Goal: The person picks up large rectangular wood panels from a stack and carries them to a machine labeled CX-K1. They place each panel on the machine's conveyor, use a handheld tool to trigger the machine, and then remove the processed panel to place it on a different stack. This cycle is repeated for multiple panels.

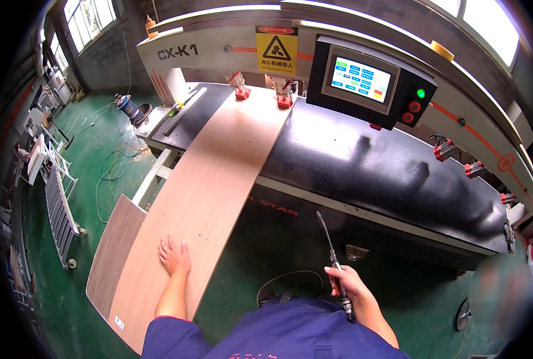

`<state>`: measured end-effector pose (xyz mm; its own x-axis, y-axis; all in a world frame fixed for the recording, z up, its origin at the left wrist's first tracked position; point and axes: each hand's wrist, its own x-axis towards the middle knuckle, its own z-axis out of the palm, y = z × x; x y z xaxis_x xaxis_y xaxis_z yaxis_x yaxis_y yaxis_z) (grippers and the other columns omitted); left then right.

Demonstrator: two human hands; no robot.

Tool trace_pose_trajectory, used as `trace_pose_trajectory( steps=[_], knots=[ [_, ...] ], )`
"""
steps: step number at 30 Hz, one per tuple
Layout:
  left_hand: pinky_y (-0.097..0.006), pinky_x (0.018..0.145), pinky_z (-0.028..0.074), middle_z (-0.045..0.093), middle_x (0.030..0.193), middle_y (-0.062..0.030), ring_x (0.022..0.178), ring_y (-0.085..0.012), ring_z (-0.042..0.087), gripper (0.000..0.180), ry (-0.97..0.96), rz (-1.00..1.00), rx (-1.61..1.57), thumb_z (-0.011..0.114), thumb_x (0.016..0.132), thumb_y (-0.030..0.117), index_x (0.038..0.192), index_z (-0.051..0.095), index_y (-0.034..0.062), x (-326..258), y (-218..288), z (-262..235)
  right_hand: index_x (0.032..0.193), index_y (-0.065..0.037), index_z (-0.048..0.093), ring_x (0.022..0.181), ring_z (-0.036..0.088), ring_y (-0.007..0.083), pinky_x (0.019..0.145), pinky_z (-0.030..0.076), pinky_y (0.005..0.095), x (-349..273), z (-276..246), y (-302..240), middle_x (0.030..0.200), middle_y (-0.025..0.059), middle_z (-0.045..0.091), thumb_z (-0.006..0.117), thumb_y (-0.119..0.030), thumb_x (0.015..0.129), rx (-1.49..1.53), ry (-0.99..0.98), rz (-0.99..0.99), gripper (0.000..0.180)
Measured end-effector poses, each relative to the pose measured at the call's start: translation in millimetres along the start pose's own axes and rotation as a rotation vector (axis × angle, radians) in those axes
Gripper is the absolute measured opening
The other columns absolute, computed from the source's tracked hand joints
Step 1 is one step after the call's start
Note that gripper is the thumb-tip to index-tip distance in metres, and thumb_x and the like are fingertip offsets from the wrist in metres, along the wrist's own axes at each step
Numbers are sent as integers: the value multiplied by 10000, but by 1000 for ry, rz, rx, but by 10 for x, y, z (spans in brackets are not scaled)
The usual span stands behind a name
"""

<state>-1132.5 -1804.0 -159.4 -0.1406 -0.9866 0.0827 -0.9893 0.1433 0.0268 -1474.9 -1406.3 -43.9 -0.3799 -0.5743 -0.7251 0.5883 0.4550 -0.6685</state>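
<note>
- Wooden board [209, 170] is lying partly on black tabletop [350, 158].
- We are resting left hand [174, 257] on it, spread flat.
- Our right hand [351, 283] is gripping a blow gun [333, 254].

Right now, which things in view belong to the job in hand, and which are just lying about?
In use:
pale board, under the flat left hand
air gun, gripped in the right hand
black table, under the board's far part
red-footed clamps, at its far end

Seemingly just lying about:
yellow roll, atop the white beam
metal strips, left of the board
</note>
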Motion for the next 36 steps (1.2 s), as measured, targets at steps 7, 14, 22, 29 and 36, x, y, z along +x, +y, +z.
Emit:
trace_pose_trajectory(
  steps=[7,14,22,29,36],
  knots=[
    [-478,1179,182,296,1540,-190,1419,-376,259,682,11,3,-13,464,959,500,1501,324,110,-2,8,-8,701,-65,520,379,537,162,374,450,268,32,-11,11,571,48,538,696,-269,876,10,5,-3,321],
    [-479,1179,184,303,1535,-192,1414,-375,267,674,18,1,-5,474,957,489,1494,337,107,2,0,4,703,-64,523,381,538,159,379,448,267,53,14,-8,573,45,538,702,-277,873,10,-18,4,326],
    [-476,1179,186,310,1529,-196,1409,-373,274,666,28,4,-10,472,959,484,1490,347,102,2,7,2,711,-61,532,383,537,156,384,450,269,40,52,-77,574,44,537,710,-295,867,-5,-44,1,332],
    [-475,1181,181,306,1533,-195,1413,-373,269,666,27,5,-11,465,960,483,1491,344,100,4,-11,28,705,-61,540,387,542,160,381,446,267,69,91,-105,568,45,541,709,-293,864,-35,-46,-4,329],
    [-470,1185,171,296,1540,-192,1422,-370,257,673,5,-2,-7,462,962,482,1499,327,99,1,13,-14,696,-62,549,401,556,168,374,435,264,116,107,-68,569,50,556,712,-284,860,-34,-57,-6,320]
  ],
)
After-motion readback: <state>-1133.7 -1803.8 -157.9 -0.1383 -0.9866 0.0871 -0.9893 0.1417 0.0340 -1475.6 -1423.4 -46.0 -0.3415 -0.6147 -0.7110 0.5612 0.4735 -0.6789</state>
